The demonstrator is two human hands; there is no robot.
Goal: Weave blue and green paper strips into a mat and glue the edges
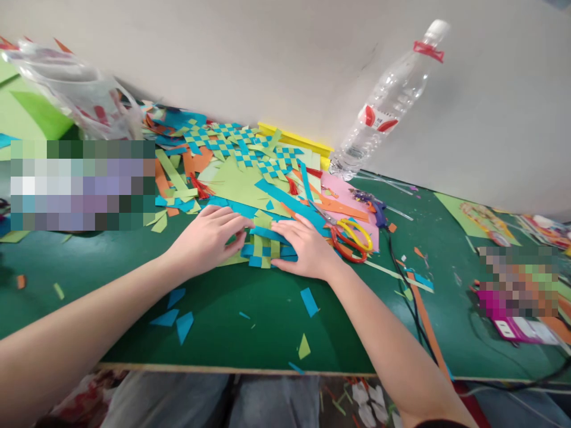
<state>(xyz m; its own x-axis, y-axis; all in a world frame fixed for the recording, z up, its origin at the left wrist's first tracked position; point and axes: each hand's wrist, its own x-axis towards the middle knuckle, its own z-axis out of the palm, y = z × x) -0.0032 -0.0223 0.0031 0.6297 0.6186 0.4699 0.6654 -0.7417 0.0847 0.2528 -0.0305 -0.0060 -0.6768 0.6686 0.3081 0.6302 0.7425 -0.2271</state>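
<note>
A small piece of woven paper (259, 249) in green and blue strips lies on the table between my hands. My left hand (209, 241) is at its left side, thumb and index fingertip close together at the end of a blue paper strip (265, 233) that crosses the weave. From the right, my right hand (310, 246) rests over the weave, fingers stretched along the strip's other end and thumb apart on a lower strip. Part of the weave is hidden under the right fingers. Scissors (345, 235) with red and yellow handles lie just beyond my right hand.
Finished-looking blue and green woven pieces (241, 145) are heaped at the back. A plastic bottle (388, 101) stands by the wall. At the left is a plastic-bagged cup (89, 95). A black cable (417, 315) runs along the right, and paper scraps (185, 327) dot the green tabletop (241, 351).
</note>
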